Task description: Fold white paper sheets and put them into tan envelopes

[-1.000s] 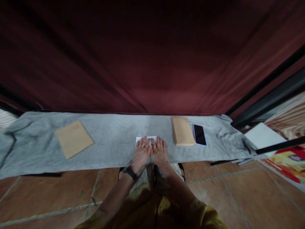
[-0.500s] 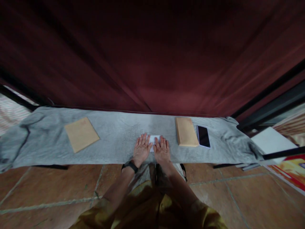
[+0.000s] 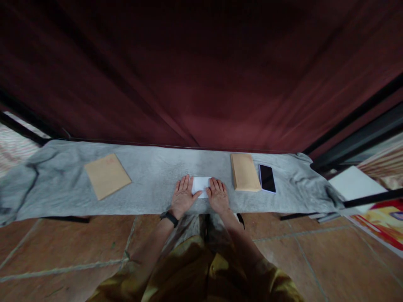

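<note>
A small folded white paper [image 3: 200, 186] lies on a long table covered by a grey cloth [image 3: 151, 184]. My left hand [image 3: 182, 195] lies flat on the paper's left part, fingers stretched out, with a dark band at its wrist. My right hand [image 3: 218, 195] lies flat on the right part, fingers spread. Between the two hands the paper's middle shows. Neither hand holds anything.
A tan envelope [image 3: 107, 175] lies at the left of the cloth. A stack of tan envelopes [image 3: 244, 172] and a dark phone [image 3: 267, 178] lie to the right of my hands. A dark red curtain [image 3: 201, 75] hangs behind. White sheets [image 3: 355, 184] lie at far right.
My hands have slid apart sideways over the paper, left hand to the left and right hand to the right, so more of the white paper shows between them.
</note>
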Available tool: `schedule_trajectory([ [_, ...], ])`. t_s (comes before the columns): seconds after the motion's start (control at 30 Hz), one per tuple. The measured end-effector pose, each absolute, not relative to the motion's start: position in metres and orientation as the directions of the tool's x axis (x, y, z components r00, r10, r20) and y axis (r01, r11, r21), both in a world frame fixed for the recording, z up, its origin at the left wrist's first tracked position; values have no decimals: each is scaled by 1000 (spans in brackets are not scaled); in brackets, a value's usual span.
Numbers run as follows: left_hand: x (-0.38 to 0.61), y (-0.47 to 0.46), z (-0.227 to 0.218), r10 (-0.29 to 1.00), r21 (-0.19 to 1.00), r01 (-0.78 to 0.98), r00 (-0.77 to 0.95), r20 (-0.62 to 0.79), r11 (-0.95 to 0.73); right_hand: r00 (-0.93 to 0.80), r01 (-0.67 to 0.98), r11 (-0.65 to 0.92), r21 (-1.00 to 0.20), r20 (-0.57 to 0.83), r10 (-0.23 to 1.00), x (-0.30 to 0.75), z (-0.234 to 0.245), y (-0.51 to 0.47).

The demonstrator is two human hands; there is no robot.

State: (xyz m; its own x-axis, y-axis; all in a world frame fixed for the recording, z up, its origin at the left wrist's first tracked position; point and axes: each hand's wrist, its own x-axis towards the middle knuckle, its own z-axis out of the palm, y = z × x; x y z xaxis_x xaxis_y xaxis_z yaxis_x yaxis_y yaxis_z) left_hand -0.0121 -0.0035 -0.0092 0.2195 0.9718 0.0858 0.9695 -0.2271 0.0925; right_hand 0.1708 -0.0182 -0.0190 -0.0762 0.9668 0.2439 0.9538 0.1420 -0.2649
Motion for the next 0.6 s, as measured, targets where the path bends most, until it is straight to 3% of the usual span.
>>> schedule_trajectory([
  [0.23, -15, -1, -16, 967, 110, 963, 233, 108, -244, -227, 925, 283, -253, 229, 947, 145, -18, -23],
  [0.6, -17, -6, -19, 967, 116, 974, 172, 187, -196, -119, 964, 178, -197, 276, 954, 172, -31, -23],
])
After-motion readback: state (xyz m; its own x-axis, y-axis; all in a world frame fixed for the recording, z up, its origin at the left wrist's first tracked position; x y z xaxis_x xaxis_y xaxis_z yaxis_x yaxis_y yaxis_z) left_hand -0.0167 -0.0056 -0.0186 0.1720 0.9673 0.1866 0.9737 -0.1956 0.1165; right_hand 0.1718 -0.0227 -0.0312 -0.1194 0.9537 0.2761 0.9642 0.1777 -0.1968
